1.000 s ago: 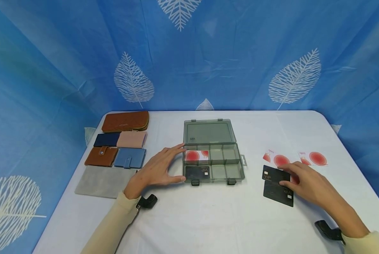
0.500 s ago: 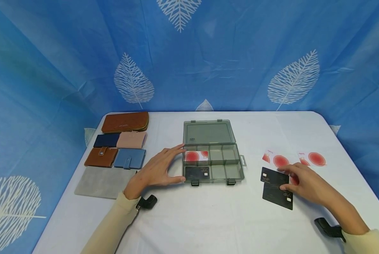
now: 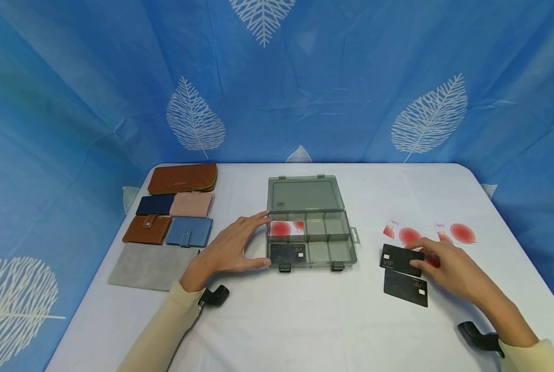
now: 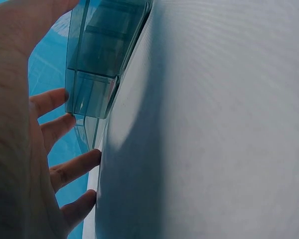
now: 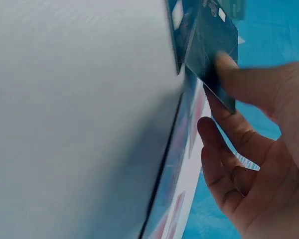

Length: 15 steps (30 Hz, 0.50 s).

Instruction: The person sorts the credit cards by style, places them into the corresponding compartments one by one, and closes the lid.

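Now we see the right hand [image 3: 448, 268] pinching a black card [image 3: 401, 260] by its right edge, thumb on top and fingers under it, as the right wrist view shows. Half a second ago that card lay flat, overlapping the second black card [image 3: 406, 289]; it has since come up at its right end and shifted a little left and farther from us, so less of it covers the second card, which lies where it was on the white table [image 3: 304, 320]. Two red-and-white cards [image 3: 458, 232] lie just beyond the right hand.

Our left hand [image 3: 227, 250] has not moved: its fingers are spread and straight, resting against the left wall of the open box [image 3: 346, 248]. Inside the box, a red-and-white card sits in the far left compartment and a black one in the near left compartment. At the far left, several wallets [image 3: 170, 217] lie in a group.
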Motion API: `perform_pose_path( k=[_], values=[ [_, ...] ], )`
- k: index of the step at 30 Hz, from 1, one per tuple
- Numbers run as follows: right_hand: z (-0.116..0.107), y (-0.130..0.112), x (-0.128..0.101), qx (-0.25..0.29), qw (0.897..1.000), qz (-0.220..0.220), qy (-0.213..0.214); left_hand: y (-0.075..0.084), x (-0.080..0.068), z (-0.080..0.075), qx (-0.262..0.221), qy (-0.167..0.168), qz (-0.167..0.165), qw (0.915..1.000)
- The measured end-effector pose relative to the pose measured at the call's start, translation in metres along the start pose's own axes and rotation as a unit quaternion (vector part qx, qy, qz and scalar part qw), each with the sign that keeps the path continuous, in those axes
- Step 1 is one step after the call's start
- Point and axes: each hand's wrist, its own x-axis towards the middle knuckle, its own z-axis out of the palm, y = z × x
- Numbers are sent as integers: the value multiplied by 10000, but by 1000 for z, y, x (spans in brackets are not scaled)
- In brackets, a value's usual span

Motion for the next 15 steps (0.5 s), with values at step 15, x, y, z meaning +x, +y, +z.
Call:
perform_pose_path(
  k=[15],
  values=[
    [-25, -58, 28, 445, 9929, -509, 977, 0, 1, -2, 49, -24, 46, 10000]
  ],
)
